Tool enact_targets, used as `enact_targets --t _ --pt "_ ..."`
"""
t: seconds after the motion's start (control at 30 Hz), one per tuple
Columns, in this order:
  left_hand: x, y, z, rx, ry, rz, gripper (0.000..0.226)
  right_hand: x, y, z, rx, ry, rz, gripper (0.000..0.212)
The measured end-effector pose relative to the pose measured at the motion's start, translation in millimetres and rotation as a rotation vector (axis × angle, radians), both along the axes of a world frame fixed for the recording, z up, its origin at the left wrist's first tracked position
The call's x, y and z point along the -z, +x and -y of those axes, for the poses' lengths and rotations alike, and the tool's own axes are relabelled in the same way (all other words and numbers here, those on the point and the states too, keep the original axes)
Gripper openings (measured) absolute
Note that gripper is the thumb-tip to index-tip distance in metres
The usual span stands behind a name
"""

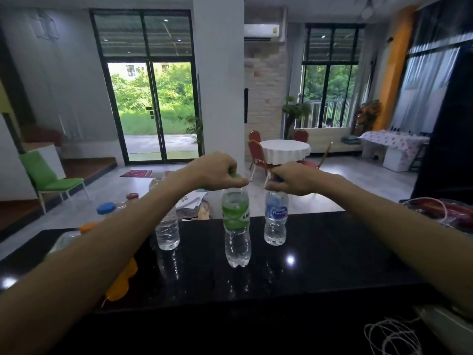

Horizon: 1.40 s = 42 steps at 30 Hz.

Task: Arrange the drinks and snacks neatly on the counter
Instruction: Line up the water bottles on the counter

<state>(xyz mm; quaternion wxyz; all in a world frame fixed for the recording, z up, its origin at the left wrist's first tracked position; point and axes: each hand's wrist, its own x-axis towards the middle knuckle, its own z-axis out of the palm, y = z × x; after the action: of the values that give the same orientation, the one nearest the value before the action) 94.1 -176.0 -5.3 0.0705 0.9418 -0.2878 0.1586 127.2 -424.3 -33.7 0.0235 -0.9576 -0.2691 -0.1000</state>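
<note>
My left hand (216, 172) grips the green cap of a clear bottle with a green label (236, 221), which stands mid-counter. My right hand (291, 181) holds the blue cap of a smaller water bottle with a blue label (276, 221), upright just to the right. A third clear water bottle (167, 230) stands left of them, partly behind my left forearm. An orange-capped bottle (88, 226) and an orange drink (122, 280) lie under my left arm, mostly hidden. The black glossy counter (320, 265) carries them all.
A blue-capped bottle (105, 208) and a red-capped one (132, 196) stand at the counter's far left. Snack packets and paper (194, 206) lie behind the bottles. A plastic bag with red contents (442, 211) sits at the right edge. White string (391, 336) lies near front right.
</note>
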Motion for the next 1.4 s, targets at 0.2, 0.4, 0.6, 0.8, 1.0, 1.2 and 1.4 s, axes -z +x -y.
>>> enact_targets --t 0.2,0.4,0.6,0.8,1.0,1.2,1.4 --pt "16 35 88 -0.005 -0.048 0.104 0.059 6 18 87 0.073 -0.015 0.014 0.037" --pt "28 77 160 0.005 -0.078 0.159 0.059 18 49 155 0.080 0.028 0.048 0.035" --pt "39 130 218 -0.006 -0.222 0.153 0.057 28 96 207 0.134 0.025 0.049 0.037" --pt "56 176 262 -0.011 -0.475 0.081 0.049 47 130 243 0.184 0.085 0.070 0.038" --pt "64 191 295 0.054 -0.558 0.047 0.044 74 133 256 0.161 0.386 0.113 0.030" --pt "79 184 294 0.116 -0.721 -0.119 0.040 127 118 249 0.102 0.962 -0.303 0.044" --pt "123 173 277 0.192 -0.910 -0.620 0.089 179 108 249 0.229 0.976 -0.359 0.071"
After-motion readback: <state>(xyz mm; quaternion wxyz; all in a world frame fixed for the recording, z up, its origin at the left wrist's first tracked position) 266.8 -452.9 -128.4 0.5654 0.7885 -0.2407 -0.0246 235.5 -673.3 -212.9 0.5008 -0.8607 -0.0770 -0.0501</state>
